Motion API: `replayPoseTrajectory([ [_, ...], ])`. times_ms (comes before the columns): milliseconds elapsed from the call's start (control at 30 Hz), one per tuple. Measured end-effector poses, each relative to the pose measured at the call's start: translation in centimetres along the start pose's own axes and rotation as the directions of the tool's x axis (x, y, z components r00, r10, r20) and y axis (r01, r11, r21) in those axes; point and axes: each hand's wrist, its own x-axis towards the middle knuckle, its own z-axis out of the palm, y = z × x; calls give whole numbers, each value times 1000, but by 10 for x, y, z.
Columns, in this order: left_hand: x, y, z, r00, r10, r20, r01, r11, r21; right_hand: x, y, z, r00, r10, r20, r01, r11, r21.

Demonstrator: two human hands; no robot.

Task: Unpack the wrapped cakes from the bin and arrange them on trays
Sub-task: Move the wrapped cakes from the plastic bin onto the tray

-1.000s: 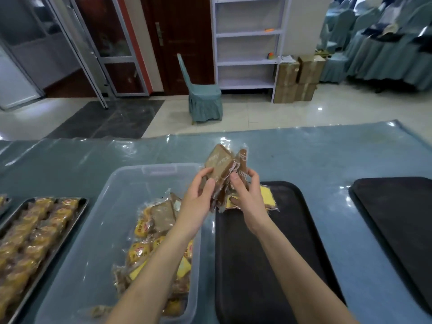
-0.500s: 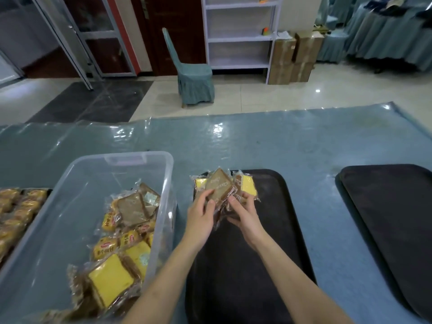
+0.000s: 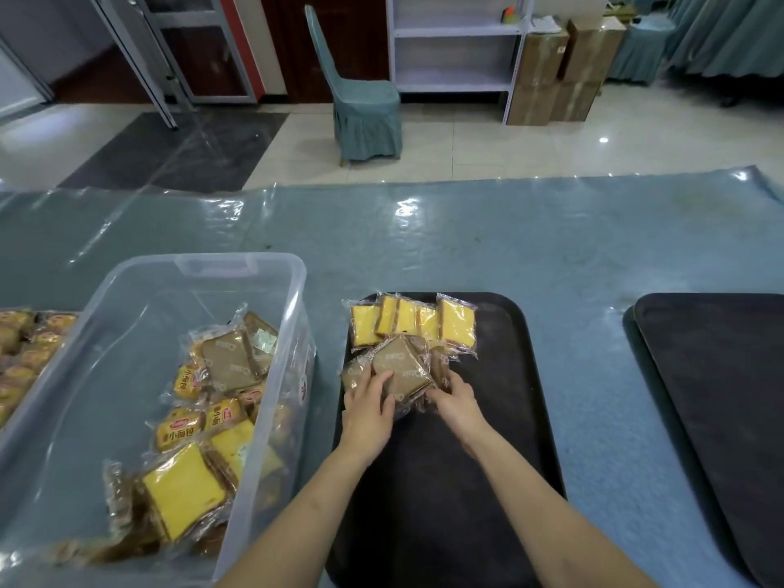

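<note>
Both forearms came in from 6 o'clock, over the near half of the black tray [image 3: 488,481]. Left hand [image 3: 368,404] lay on the left side of a small heap of brown-wrapped cakes [image 3: 399,367], fingers [image 3: 375,381] curled over the near edge of the top packet. Right hand [image 3: 456,401] was at the heap's right side, fingers bent onto the wrappers; couldn't tell whether it pinched one or just touched. The heap sat on the tray's far-left part, top packet tilted, clear film over brown cake with pale lettering, too small to read.

At 12 o'clock of the heap, touching it, a row of yellow-faced cakes [image 3: 413,322] in clear wrap stood along the tray's far edge, some leaning and overlapping; the leftmost overhung the tray corner.

At 9 o'clock of the hands, the clear plastic bin [image 3: 271,265] held more wrapped cakes [image 3: 199,456]: yellow slabs, brown ones, small orange-labelled buns, piled loosely. The near end of the pile was blurred behind the bin wall.

At far 9 o'clock, a metal tray of golden buns [image 3: 25,354] was cut off by the frame and partly hidden behind the bin. At 3 o'clock, a second black tray [image 3: 721,375] was cropped at the right edge.

All sat on the table [image 3: 466,231] under a blue cloth with shiny plastic film. Beyond it: a covered chair [image 3: 365,99], a white shelf unit [image 3: 454,48], cardboard boxes [image 3: 560,74].
</note>
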Motion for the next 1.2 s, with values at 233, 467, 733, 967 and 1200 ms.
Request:
replayPoseTrajectory([
  [233, -4, -4, 8, 1000, 12, 6, -12, 997, 82, -14, 2, -18, 997, -74, -35, 70, 990, -125],
  [467, -5, 6, 14, 998, 24, 55, -36, 975, 221, -28, 1, -29, 988, -117, -100, 103, 986, -129],
  [733, -6, 20, 12, 980, 2, 197, -85, 906, 415, -32, 10, -23, 994, -77, -77, 71, 994, -81],
  [967, 9, 30, 9, 976, -58, 212, -65, 847, 527, -39, 15, -17, 994, -99, -53, 95, 992, -81],
  [1200, -7, 39, -10, 989, 40, 142, -88, 932, 352, -48, 0, -16, 978, -184, -94, 178, 982, -69],
])
